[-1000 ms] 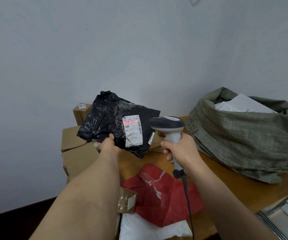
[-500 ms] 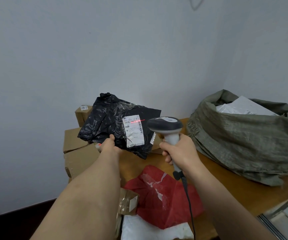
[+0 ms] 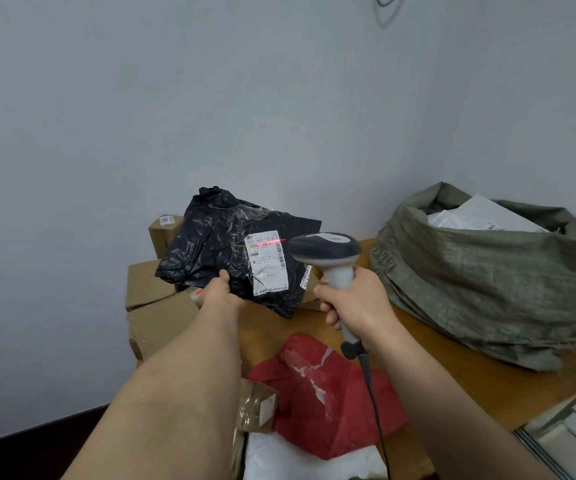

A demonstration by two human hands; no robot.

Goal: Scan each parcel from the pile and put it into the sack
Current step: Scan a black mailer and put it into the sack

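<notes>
Black parcel [image 3: 231,251] still in left grip [image 3: 218,289], scanner [image 3: 328,258] (right grip [image 3: 352,303] clamped) now nearer its label [image 3: 266,262]

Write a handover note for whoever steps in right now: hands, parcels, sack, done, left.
Left hand grips the black parcel by its lower edge, held up with its label facing the scanner.
Right hand grips the scanner, aimed at the label; a red scan line lies across the label's top.
Sack sits open on the table to the right, with white parcels already inside.
Left: put the black parcel in the sack, then the red parcel, the white one and the cardboard boxes. Whether the scan has registered can't be told.
</notes>
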